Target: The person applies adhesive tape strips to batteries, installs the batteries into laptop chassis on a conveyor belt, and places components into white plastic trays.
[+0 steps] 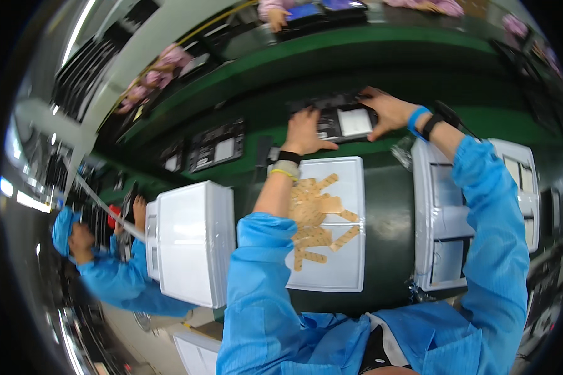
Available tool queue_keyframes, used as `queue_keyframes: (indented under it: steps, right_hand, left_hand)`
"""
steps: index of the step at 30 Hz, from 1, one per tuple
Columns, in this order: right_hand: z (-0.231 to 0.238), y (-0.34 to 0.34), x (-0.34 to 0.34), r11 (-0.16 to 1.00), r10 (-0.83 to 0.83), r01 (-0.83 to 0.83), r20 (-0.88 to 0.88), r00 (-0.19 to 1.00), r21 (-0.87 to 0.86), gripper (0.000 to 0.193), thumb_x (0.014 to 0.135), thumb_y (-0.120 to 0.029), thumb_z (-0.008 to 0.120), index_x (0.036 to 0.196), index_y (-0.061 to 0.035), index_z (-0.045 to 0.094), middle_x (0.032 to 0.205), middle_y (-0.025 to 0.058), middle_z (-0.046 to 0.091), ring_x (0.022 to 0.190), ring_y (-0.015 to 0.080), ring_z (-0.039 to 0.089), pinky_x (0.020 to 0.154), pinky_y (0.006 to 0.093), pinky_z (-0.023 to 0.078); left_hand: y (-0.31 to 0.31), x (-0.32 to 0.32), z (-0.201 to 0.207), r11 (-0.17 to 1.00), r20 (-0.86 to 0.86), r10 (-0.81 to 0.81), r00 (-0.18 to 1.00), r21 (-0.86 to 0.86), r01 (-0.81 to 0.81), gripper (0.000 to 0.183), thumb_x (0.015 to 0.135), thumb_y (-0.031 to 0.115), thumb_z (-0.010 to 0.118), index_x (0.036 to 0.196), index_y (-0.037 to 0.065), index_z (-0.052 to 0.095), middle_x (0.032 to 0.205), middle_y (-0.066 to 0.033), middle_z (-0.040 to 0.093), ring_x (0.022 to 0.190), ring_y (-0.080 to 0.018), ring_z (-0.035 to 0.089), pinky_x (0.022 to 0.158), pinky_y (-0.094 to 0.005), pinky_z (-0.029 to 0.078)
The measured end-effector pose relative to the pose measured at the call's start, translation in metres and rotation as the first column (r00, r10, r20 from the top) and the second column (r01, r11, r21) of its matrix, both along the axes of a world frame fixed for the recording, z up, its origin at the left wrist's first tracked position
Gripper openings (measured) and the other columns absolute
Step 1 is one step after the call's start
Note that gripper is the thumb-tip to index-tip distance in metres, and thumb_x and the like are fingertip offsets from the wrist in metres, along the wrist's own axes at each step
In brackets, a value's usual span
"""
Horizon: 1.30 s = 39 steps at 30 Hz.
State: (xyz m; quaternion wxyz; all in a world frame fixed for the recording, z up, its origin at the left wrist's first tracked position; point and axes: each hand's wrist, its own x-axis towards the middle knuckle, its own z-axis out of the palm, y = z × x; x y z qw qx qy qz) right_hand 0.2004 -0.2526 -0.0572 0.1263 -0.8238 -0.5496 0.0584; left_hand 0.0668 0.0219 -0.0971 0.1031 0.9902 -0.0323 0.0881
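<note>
From where I stand, the person in blue sleeves (259, 275) has both arms stretched across the tabletop (388, 219) to a black panel (329, 123). It lies on the green strip (266, 119) past the near trays, with a white block (355, 122) set in its face. The right hand (388, 114) has the panel's right end in its grip, fingers at the far corner and thumb on the near edge, set wide apart. The left hand (304, 132) is over the left end, palm down, thumb stuck out sideways; I can't tell whether that grip is closed on the panel or simply resting there. A blue band (418, 119) circles the right wrist, and a yellow band (284, 174) the left.

Under the left forearm, a white tray (350, 269) carries a loose heap of tan strips (309, 215), some crossing one another. To its left stands a stack of white trays (191, 244); to the right, more trays (423, 219) lie partly behind the right arm, near a crumpled clear bag (403, 152). Farther left along the strip sit two similar panels (218, 147). A co-worker (116, 281) in a blue cap is beyond the stack, and people in pink (171, 59) line the far side.
</note>
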Motion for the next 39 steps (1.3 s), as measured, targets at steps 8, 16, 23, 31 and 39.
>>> queue_keyframes:
  steps: [8, 16, 23, 31, 39]
  right_hand:
    - [-0.006, 0.007, -0.021, 0.957, -0.065, 0.135, 0.262, 0.963, -0.255, 0.120, 0.080, -0.077, 0.069, 0.155, 0.0102, 0.036, 0.164, 0.0362, 0.024, 0.155, 0.0504, 0.022, 0.124, 0.0576, 0.029]
    - [-0.027, 0.040, -0.040, 0.990, 0.143, -0.128, 0.365, 0.920, -0.063, 0.088, 0.081, -0.050, 0.080, 0.134, 0.0158, 0.056, 0.151, 0.0355, 0.045, 0.143, 0.0468, 0.044, 0.118, 0.0488, 0.038]
    - [0.007, 0.045, -0.032, 0.982, 0.170, -0.148, 0.205, 0.964, -0.121, 0.068, 0.077, -0.040, 0.086, 0.118, 0.0109, 0.066, 0.137, 0.0275, 0.061, 0.127, 0.0405, 0.059, 0.117, 0.0505, 0.037]
    - [-0.016, 0.062, -0.046, 0.997, 0.070, -0.064, 0.184, 0.980, -0.037, 0.081, 0.080, -0.040, 0.083, 0.142, -0.0019, 0.050, 0.154, 0.0226, 0.045, 0.141, 0.0439, 0.047, 0.115, 0.0627, 0.032]
    - [-0.033, 0.032, -0.038, 0.998, 0.005, -0.017, 0.184, 0.983, 0.061, 0.082, 0.082, -0.034, 0.081, 0.149, -0.0012, 0.047, 0.153, 0.0229, 0.045, 0.140, 0.0425, 0.045, 0.115, 0.0565, 0.033]
  left_hand:
    - [-0.020, -0.007, -0.032, 0.988, 0.022, 0.054, 0.998, 0.142, -0.056, 0.129, 0.075, 0.091, 0.059, 0.161, -0.002, 0.031, 0.170, -0.0209, 0.026, 0.160, -0.0384, 0.015, 0.130, -0.0551, 0.009]
    - [-0.006, -0.018, -0.050, 0.997, 0.226, -0.054, 0.973, 0.063, 0.041, 0.101, 0.088, 0.079, 0.057, 0.161, 0.010, 0.039, 0.166, -0.0177, 0.036, 0.157, -0.0351, 0.026, 0.129, -0.0542, 0.013]
    - [-0.012, -0.018, -0.037, 0.994, 0.109, 0.051, 0.993, 0.095, -0.062, 0.100, 0.081, 0.081, 0.064, 0.157, 0.019, 0.047, 0.165, -0.0128, 0.040, 0.155, -0.0349, 0.030, 0.124, -0.0684, 0.012]
    - [0.026, -0.015, -0.077, 0.969, 0.290, 0.196, 0.937, 0.089, -0.231, 0.110, 0.063, 0.091, 0.066, 0.152, 0.027, 0.056, 0.162, -0.0077, 0.046, 0.152, -0.0387, 0.035, 0.114, -0.0820, 0.008]
    - [0.026, -0.096, 0.093, 0.945, 0.074, 0.021, 0.997, -0.327, 0.004, 0.084, 0.088, 0.055, 0.076, 0.145, -0.003, 0.055, 0.141, -0.0286, 0.061, 0.129, -0.0404, 0.061, 0.112, -0.0418, 0.047]
